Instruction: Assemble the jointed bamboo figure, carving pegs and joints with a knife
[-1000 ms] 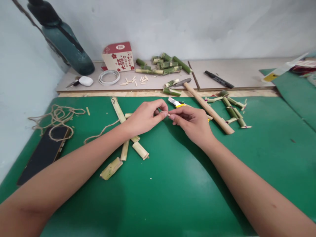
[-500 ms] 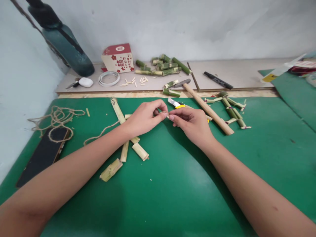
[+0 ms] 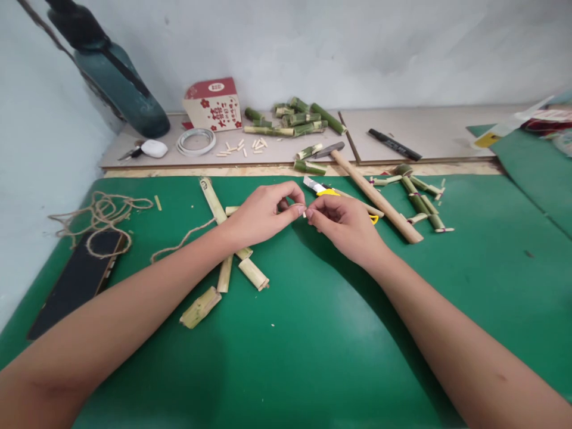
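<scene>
Leftmost, a red-and-cream carton (image 3: 212, 107) carries a legible 囍; its smaller characters blur. Over the green mat (image 3: 313, 345), the left hand (image 3: 268, 208) pinches thumb to fingertip at a tiny pale sliver (image 3: 304, 215), the right hand (image 3: 346, 223) pinching against it: apparently fine fingertip work, calling for steady control. Rightmost, a black marker (image 3: 394, 145) bears unreadable lettering.

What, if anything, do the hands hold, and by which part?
A tiny pale piece appears pinched where the left hand and right hand meet; its gripped part cannot be told.
</scene>
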### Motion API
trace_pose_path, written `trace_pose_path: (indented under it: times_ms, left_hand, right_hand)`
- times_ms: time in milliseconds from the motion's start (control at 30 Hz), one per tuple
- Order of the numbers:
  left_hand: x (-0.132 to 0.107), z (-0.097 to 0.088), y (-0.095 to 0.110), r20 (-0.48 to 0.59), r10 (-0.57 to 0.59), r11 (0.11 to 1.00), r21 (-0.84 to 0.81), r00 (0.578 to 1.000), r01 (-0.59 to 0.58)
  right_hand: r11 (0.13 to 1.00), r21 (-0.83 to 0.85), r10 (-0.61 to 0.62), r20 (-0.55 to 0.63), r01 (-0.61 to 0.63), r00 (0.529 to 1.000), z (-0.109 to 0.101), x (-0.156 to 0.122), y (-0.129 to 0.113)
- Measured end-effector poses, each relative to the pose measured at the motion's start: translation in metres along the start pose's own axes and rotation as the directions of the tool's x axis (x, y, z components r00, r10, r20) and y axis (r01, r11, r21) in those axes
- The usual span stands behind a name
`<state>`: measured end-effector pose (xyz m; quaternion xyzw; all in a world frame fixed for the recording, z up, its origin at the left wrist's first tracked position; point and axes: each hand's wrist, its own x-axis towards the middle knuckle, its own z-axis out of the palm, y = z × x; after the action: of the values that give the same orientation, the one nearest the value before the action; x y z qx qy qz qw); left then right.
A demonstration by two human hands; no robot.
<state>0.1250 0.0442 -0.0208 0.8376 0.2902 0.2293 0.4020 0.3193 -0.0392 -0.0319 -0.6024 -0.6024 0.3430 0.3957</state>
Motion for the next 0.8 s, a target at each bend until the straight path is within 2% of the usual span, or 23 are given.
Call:
trace_pose_path:
  times_ms: [233, 433, 800]
  left_hand:
    - [0.0005, 0.0003, 0.0005, 0.010, -0.027, 0.999, 0.030, 1.000, 0.027]
    - [0.0003, -0.0004, -0.0010, 0.008, 0.015, 1.000, 0.022, 1.000, -0.015]
    - [0.0008, -0.0002, -0.0026, -0.032, 0.073, 0.997, 0.028, 0.997, -0.072]
  right_hand:
    - [0.999, 0.006, -0.033, -0.044, 0.033, 0.998, 0.0028, -0.0016, -0.0033]
    - [0.998, 0.026, -0.060, -0.089, 0.063, 0.994, 0.0064, -0.0034, -0.0042]
    - [0.998, 0.065, 0.007, -0.135, 0.001, 0.991, 0.0062, -0.0047, -0.0075]
